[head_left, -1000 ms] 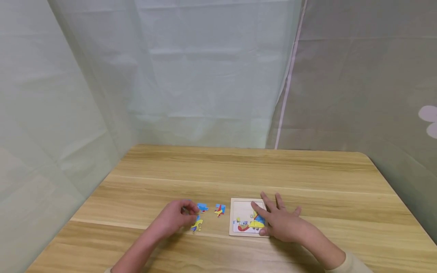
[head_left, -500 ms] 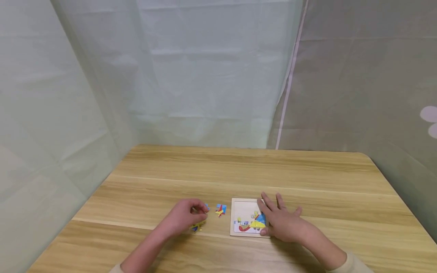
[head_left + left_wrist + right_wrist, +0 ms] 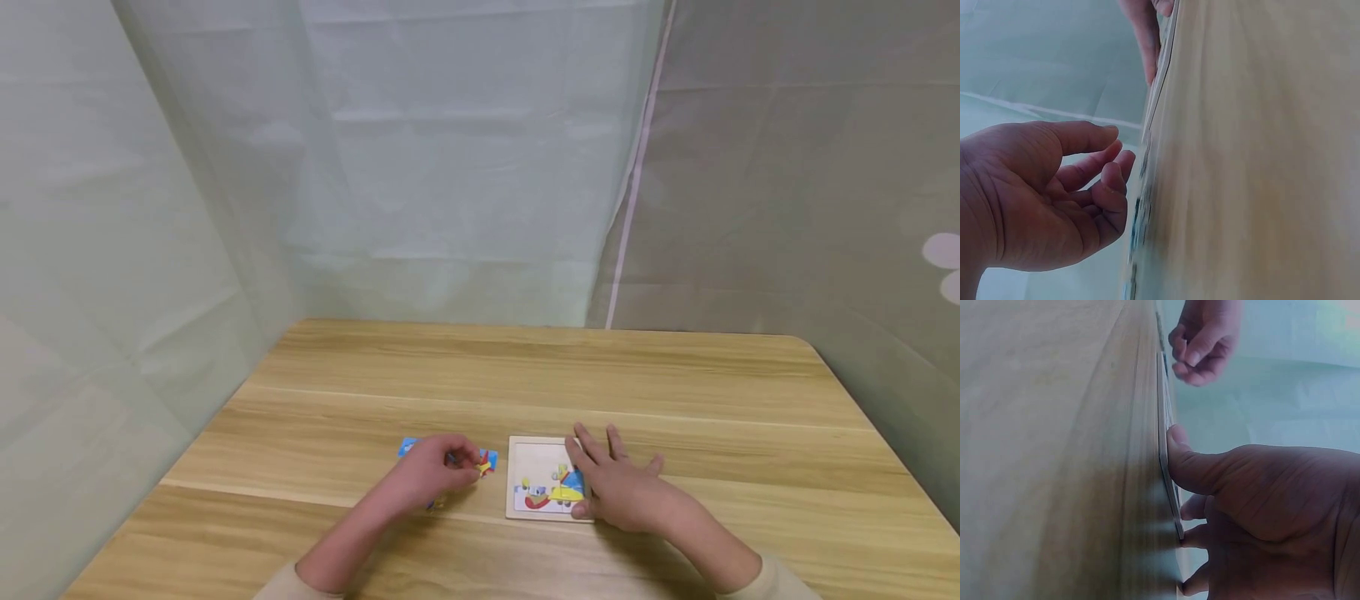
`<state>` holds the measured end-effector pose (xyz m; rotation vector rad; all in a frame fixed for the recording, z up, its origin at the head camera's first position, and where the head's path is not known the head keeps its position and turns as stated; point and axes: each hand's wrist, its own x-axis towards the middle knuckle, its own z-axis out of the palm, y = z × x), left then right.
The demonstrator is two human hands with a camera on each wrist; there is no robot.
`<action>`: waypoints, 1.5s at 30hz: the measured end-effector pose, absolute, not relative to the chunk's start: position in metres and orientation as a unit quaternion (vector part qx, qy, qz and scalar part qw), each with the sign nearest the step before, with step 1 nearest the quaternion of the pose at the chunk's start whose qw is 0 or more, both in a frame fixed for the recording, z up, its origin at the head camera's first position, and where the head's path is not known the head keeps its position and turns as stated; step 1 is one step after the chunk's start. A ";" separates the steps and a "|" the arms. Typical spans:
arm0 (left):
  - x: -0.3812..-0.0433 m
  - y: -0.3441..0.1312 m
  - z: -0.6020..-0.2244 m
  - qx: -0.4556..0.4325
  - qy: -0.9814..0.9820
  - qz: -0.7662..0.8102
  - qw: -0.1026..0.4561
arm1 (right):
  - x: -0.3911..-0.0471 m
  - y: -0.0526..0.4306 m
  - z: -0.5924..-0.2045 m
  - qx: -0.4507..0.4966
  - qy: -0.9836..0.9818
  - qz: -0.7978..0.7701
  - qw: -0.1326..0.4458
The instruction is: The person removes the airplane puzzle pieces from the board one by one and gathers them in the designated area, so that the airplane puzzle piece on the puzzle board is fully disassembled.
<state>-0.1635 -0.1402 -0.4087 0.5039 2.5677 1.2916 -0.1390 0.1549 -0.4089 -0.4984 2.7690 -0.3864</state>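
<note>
My left hand [image 3: 431, 473] hovers over loose jigsaw pieces on the table, its fingers loosely bent. In the left wrist view, thumb and fingers of that left hand [image 3: 1054, 194] stand apart with nothing between them. Just beyond its fingertips lies a blue piece with a red and yellow shape [image 3: 491, 460]. Another blue piece [image 3: 407, 446] peeks out behind the hand; other pieces are partly covered by it. My right hand [image 3: 618, 492], fingers spread, rests on the right side of a square puzzle board [image 3: 536, 457]. Several fitted pieces [image 3: 536, 497] line the board's lower part.
The wooden table [image 3: 480, 375] extends behind and to both sides of the puzzle. Pale curtains [image 3: 465, 167] hang beyond its far and left edges, and a grey-brown curtain [image 3: 787, 183] hangs at the right.
My left hand has moved right across the loose pieces, toward the one nearest the board. My right hand's index finger has shifted right, off the board's middle; otherwise that hand stays in place.
</note>
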 end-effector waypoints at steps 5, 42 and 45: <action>-0.169 -0.122 -0.409 0.187 0.873 0.434 0.117 | -0.139 0.155 -0.409 -0.170 0.964 -0.134 0.152; -0.167 -0.034 -0.413 0.163 0.874 0.429 0.160 | -0.139 0.156 -0.408 -0.174 0.965 -0.144 0.136; -0.167 -0.035 -0.412 0.165 0.879 0.420 0.151 | -0.139 0.156 -0.408 -0.174 0.965 -0.142 0.134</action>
